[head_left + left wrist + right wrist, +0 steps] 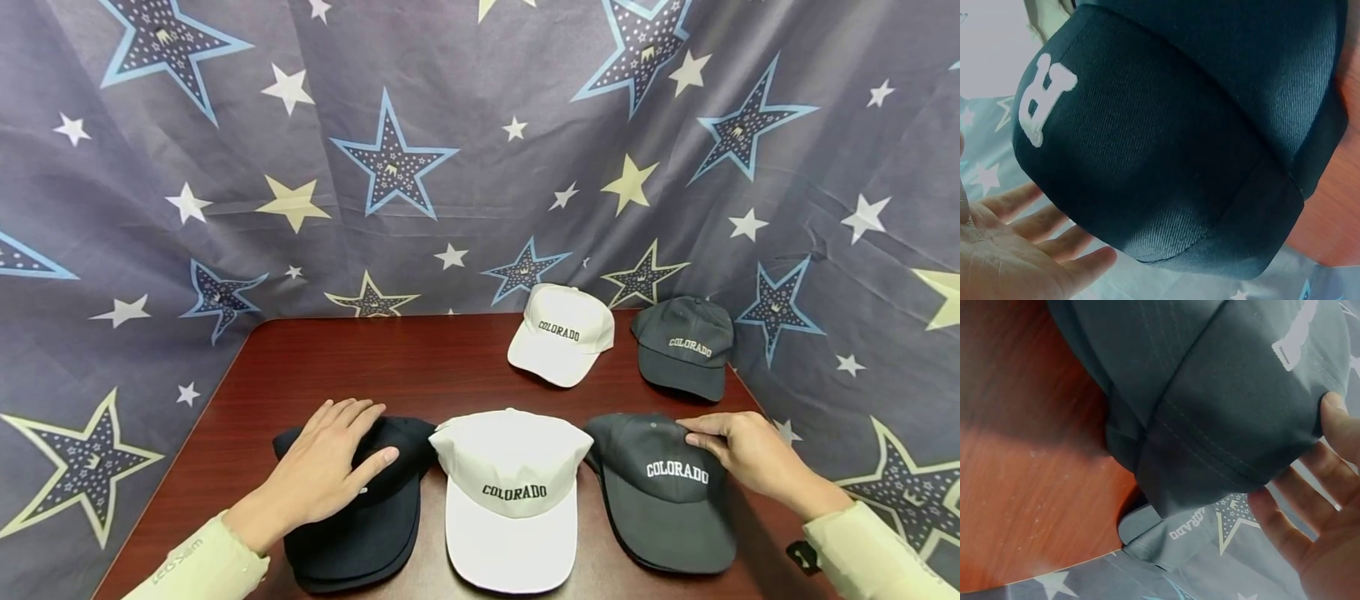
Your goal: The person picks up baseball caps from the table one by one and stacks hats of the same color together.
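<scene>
In the head view, three baseball caps stand in a row at the front of the table. At the left is a black cap (356,542) with a white letter on its front (1047,100), seen in the left wrist view. My left hand (318,467) rests over its crown with fingers extended. A white cap (512,533) lettered COLORADO sits in the middle, apart from both hands. On the right, my right hand (757,454) pinches the crown of a dark grey COLORADO cap (667,529); in the right wrist view its thumb (1338,422) presses the cloth.
Behind the row, a second white COLORADO cap (566,333) and another dark grey one (686,350) stand near the back right edge of the red-brown table (375,367). A star-patterned cloth (450,100) hangs behind the table. A small black object (802,557) lies by the right sleeve.
</scene>
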A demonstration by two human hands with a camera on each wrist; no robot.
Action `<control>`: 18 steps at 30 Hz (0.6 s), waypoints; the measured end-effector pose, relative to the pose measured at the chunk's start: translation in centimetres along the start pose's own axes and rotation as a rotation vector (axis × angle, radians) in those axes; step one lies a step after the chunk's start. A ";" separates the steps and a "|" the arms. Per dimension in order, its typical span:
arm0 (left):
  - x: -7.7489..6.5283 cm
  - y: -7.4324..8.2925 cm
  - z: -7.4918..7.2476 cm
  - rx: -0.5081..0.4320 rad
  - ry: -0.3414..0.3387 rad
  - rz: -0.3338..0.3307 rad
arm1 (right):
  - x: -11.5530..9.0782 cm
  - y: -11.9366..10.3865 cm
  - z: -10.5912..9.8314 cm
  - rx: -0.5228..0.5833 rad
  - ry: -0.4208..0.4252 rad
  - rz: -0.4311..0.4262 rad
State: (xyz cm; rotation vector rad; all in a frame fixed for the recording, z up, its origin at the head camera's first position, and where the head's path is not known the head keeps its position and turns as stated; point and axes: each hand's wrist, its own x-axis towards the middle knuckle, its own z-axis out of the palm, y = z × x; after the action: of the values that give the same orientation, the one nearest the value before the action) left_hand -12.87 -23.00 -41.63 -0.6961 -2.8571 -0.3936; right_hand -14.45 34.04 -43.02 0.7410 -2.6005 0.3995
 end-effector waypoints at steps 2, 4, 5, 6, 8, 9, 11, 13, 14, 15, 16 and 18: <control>0.0 0.0 0.0 0.000 -0.001 -0.001 | -0.1 0.0 0.2 -0.001 -0.003 0.000; -0.1 0.0 0.1 -0.002 -0.001 -0.002 | -0.2 0.0 0.3 0.001 -0.007 -0.004; -0.1 -0.1 0.1 -0.003 -0.001 -0.003 | -0.2 0.0 0.3 0.001 -0.008 -0.004; -0.1 -0.1 0.1 -0.002 -0.001 -0.003 | -0.2 0.0 0.3 0.002 -0.009 -0.003; -0.1 -0.1 0.1 -0.003 -0.002 -0.003 | -0.2 0.0 0.4 0.003 -0.012 -0.001; 0.0 -0.1 0.1 -0.003 -0.002 -0.004 | -0.2 0.0 0.4 0.001 -0.013 -0.002; 0.0 -0.1 0.1 -0.004 -0.002 -0.005 | -0.2 0.0 0.4 0.003 -0.013 -0.002; 0.0 -0.1 0.1 -0.007 -0.002 -0.006 | -0.2 0.0 0.4 0.003 -0.011 -0.004; 0.0 -0.1 0.1 -0.007 -0.001 -0.005 | -0.2 0.0 0.4 0.004 -0.010 -0.005; 0.1 -0.1 0.1 -0.008 0.000 -0.005 | -0.2 0.0 0.4 0.005 -0.009 -0.005; 0.1 -0.1 0.1 -0.008 0.001 -0.005 | -0.2 0.0 0.4 0.008 -0.010 -0.006; 0.1 -0.1 0.1 -0.009 0.002 -0.004 | -0.2 0.0 0.4 0.019 -0.015 -0.008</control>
State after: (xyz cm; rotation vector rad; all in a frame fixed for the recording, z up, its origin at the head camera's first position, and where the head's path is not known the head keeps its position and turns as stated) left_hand -12.96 -22.99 -41.74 -0.6916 -2.8567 -0.4081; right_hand -14.37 33.97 -43.46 0.7633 -2.6103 0.4178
